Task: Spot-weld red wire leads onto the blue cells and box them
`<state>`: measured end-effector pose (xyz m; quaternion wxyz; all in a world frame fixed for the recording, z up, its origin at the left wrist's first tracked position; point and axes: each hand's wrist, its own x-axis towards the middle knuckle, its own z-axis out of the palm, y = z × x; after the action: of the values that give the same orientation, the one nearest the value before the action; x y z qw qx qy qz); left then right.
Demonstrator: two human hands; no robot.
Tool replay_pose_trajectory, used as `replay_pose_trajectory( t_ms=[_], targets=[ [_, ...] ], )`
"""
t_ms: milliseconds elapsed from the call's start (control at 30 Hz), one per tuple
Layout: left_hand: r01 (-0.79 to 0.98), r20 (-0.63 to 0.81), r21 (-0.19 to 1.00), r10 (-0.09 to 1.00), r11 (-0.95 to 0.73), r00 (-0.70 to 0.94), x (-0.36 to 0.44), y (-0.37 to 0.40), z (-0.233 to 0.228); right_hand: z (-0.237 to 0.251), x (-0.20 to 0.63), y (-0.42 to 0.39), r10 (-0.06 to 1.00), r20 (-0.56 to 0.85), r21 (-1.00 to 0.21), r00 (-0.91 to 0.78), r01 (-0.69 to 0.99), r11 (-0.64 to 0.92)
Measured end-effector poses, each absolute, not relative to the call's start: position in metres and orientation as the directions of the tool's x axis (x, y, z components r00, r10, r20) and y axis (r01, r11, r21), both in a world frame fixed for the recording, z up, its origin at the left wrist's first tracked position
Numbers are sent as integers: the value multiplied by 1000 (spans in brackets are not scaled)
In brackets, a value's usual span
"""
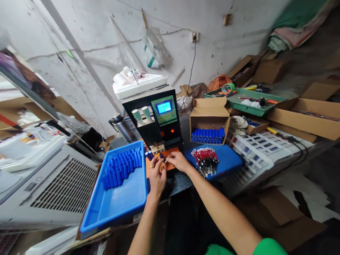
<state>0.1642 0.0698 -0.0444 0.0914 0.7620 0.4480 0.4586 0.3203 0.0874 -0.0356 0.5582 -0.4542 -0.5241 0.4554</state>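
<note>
Item: one small blue battery (149,154), a short cylinder with a dark end cap, lying on its side on the orange pad (170,154) at the foot of the black machine (159,120), middle of the desk (183,179). It may be a pair set side by side; too small to tell.

Hands: two. Left hand (156,175), ring on one finger, fingers curled together, pinching the battery at its near end. Right hand (178,161), fingers drawn together on the orange pad just right of the battery; what it pinches, if anything, is too small to tell.

Machine: one, black, upright, with one lit blue screen (164,107), one red light below it and two pale green cylinders on its left shoulder.

Trays: one blue tray (119,202) to the left, near, holding several dozen blue batteries packed upright in rows at its far end. One green tray (249,106) far right, holding loose tools.

Boxes: one open cardboard box (209,118) right of the machine, with blue batteries stacked on their sides in layers.

Wires: one bundle of red-sleeved leads (205,160) on a blue mat (228,159), just right of the right hand.

Flask: one metal flask (122,126) left of the machine, far.
</note>
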Motion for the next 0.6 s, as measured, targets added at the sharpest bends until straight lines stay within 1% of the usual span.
replay_pose_trajectory(
  t_ms=[133, 233, 300, 467, 600],
  targets=[
    [623, 506, 529, 803, -576, 313, 163, 81, -42, -31, 322, 86, 980, 182, -978, 78, -87, 189],
    [625, 485, 525, 807, -577, 337, 164, 83, -39, -29, 323, 84, 983, 159, -976, 87, -137, 170],
    [613, 475, 545, 814, -571, 336, 164, 82, -37, -28, 324, 84, 986, 130, -971, 103, -189, 148],
    [523, 403, 674, 854, -521, 330, 164, 76, -37, -28, 327, 84, 984, 82, -951, 156, -282, 124],
    [465, 344, 793, 919, -394, 192, 168, 77, -34, -31, 328, 86, 983, 76, -949, 168, -290, 123]
  ],
)
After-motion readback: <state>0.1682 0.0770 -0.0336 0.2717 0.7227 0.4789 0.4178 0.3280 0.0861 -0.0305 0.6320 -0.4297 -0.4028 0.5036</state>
